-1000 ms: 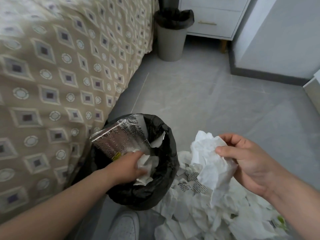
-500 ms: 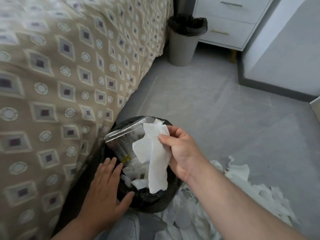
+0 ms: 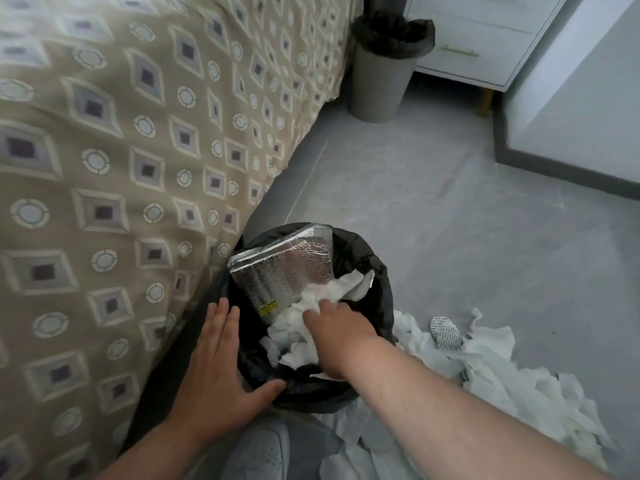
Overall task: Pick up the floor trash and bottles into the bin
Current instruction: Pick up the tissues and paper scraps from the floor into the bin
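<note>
A black-bagged bin [image 3: 379, 271] stands on the floor beside the bed. A silver foil pouch [image 3: 284, 268] leans inside it, with crumpled white tissue [image 3: 343, 285] below. My right hand [image 3: 343, 334] reaches down into the bin, its fingers buried in the tissue and gripping it. My left hand [image 3: 214, 362] lies flat against the bin's near left rim, fingers straight, thumb along the front edge. More torn white tissue [image 3: 502, 368] is strewn on the floor right of the bin. No bottles are in view.
A bed with a beige patterned cover [image 3: 121, 168] fills the left side. A second grey bin [image 3: 384, 71] stands at the far end next to a white nightstand [image 3: 485, 39]. A dotted grey scrap [image 3: 445, 332] lies among the tissue. My grey shoe [image 3: 259, 452] is below the bin.
My right hand carried the tissue from the floor pile over the bin and has now dropped into it. My left hand left the bin's inside and settled on the rim.
</note>
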The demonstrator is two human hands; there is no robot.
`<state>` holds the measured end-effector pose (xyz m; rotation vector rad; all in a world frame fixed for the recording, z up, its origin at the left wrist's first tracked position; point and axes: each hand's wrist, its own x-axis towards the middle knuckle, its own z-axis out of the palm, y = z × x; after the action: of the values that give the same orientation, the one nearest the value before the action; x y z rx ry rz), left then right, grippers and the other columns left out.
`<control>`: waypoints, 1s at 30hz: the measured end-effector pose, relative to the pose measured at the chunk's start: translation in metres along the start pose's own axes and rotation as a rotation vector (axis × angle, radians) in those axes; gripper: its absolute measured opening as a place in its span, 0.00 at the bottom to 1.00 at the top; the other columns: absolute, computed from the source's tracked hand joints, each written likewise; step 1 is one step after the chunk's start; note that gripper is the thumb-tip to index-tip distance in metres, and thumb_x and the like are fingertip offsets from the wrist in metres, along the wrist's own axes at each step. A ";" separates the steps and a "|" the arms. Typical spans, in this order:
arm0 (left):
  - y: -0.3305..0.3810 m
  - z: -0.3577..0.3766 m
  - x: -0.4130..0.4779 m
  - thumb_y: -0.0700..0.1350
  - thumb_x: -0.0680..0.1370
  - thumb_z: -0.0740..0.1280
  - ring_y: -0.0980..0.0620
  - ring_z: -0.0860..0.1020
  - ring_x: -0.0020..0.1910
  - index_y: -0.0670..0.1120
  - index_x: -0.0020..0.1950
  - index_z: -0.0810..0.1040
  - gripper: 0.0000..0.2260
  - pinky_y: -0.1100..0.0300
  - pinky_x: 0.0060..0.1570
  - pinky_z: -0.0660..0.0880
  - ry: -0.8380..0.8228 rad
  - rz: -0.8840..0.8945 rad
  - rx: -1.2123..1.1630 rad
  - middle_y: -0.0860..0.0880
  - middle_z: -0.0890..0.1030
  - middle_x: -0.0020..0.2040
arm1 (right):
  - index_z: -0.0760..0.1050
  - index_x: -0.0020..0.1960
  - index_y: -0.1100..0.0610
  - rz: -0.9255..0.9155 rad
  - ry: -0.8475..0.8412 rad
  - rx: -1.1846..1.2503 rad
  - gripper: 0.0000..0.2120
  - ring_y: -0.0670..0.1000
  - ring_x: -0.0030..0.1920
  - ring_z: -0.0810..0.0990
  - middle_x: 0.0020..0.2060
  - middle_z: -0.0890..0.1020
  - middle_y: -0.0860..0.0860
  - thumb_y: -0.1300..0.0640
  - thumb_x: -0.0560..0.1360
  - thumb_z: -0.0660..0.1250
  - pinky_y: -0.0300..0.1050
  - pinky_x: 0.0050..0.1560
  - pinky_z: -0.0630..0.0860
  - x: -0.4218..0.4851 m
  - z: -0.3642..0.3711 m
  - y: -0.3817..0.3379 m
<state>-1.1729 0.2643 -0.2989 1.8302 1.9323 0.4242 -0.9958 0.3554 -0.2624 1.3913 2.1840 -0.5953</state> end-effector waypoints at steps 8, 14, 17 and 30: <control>0.008 -0.009 0.001 0.72 0.64 0.60 0.53 0.42 0.77 0.42 0.76 0.56 0.49 0.49 0.74 0.50 0.085 0.140 -0.031 0.49 0.48 0.78 | 0.56 0.75 0.48 -0.057 0.130 0.212 0.39 0.60 0.67 0.68 0.69 0.67 0.57 0.41 0.70 0.70 0.54 0.62 0.71 -0.023 -0.020 0.018; 0.132 -0.054 0.018 0.62 0.75 0.58 0.43 0.63 0.72 0.40 0.66 0.66 0.30 0.51 0.70 0.60 0.050 0.867 -0.124 0.41 0.65 0.70 | 0.70 0.68 0.50 0.026 0.431 0.434 0.21 0.49 0.61 0.74 0.63 0.76 0.48 0.50 0.76 0.65 0.36 0.55 0.67 -0.144 -0.025 0.137; 0.186 -0.027 0.016 0.63 0.76 0.58 0.53 0.65 0.70 0.47 0.67 0.67 0.27 0.64 0.68 0.61 -0.322 0.993 -0.067 0.47 0.67 0.70 | 0.72 0.66 0.52 0.302 0.356 0.489 0.19 0.49 0.57 0.77 0.61 0.78 0.49 0.50 0.76 0.66 0.36 0.51 0.67 -0.191 0.021 0.207; 0.268 0.211 0.017 0.59 0.67 0.73 0.43 0.50 0.76 0.61 0.76 0.42 0.49 0.52 0.71 0.57 -0.534 0.388 0.094 0.46 0.34 0.77 | 0.66 0.72 0.55 0.764 0.292 1.019 0.35 0.52 0.68 0.70 0.69 0.70 0.53 0.42 0.70 0.70 0.44 0.62 0.67 -0.218 0.210 0.288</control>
<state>-0.8348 0.2847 -0.3453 2.1143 1.2630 -0.0484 -0.6176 0.1891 -0.3268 2.7537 1.2677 -1.3154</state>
